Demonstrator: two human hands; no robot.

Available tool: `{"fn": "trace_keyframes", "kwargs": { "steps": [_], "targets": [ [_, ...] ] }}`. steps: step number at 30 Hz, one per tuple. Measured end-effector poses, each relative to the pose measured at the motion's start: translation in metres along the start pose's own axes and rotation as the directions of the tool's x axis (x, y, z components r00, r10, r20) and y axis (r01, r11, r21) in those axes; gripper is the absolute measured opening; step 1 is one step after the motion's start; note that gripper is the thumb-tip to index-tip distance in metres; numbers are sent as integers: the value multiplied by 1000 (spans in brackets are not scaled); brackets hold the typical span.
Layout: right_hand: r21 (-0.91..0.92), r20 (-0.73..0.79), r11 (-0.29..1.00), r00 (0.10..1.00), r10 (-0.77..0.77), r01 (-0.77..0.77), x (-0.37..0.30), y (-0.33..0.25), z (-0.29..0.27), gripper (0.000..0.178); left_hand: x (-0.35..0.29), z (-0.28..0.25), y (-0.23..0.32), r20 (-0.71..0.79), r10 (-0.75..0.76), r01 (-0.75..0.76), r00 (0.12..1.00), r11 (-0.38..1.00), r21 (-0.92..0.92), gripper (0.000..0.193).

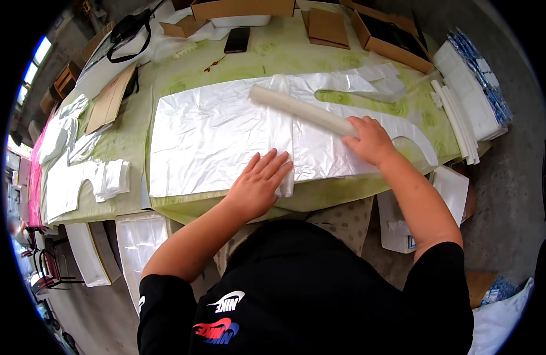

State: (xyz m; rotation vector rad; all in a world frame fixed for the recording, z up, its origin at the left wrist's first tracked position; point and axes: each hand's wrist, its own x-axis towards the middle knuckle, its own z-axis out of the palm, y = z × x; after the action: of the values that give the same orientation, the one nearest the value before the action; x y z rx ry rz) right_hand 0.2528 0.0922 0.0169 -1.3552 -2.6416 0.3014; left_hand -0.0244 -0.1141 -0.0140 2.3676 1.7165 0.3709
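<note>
A thin white plastic sheet (208, 139), cut like an apron with long curved straps at its right end, lies spread and wrinkled across the table. My left hand (256, 183) rests flat on its near edge, fingers stretched out, beside a folded strip of plastic (284, 127) running across the middle. In my right hand (370, 139) is the near right end of a long whitish tube (302, 110), closed in my fingers. The tube slants over the sheet toward the far left, its far part blurred. Whether it touches the plastic I cannot tell.
Folded white plastic pieces (110, 177) lie at the left by a cardboard sheet (111, 100). A phone (237, 40) and an open cardboard box (394, 35) sit at the back. White rolled tubes (459, 124) lie at the right edge, next to stacked white packs (467, 89).
</note>
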Motion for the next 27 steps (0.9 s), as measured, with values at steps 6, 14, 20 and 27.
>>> {"fn": "trace_keyframes", "kwargs": {
  "steps": [6,14,20,27],
  "targets": [
    [-63,-93,986,984,151,-157,-2,28,2,56,-2,15,-1,-25,49,-45,998,989,140,70],
    [-7,-42,995,994,-97,97,-19,15,5,55,-10,13,13,22,62,-64,998,992,113,69],
    [-174,-175,979,982,73,-104,6,24,6,59,-7,2,18,60,84,-82,995,996,-34,83],
    [-17,-229,774,751,-619,633,-36,-45,27,67,3,-19,-9,-10,44,-45,999,997,-61,99]
  ]
}}
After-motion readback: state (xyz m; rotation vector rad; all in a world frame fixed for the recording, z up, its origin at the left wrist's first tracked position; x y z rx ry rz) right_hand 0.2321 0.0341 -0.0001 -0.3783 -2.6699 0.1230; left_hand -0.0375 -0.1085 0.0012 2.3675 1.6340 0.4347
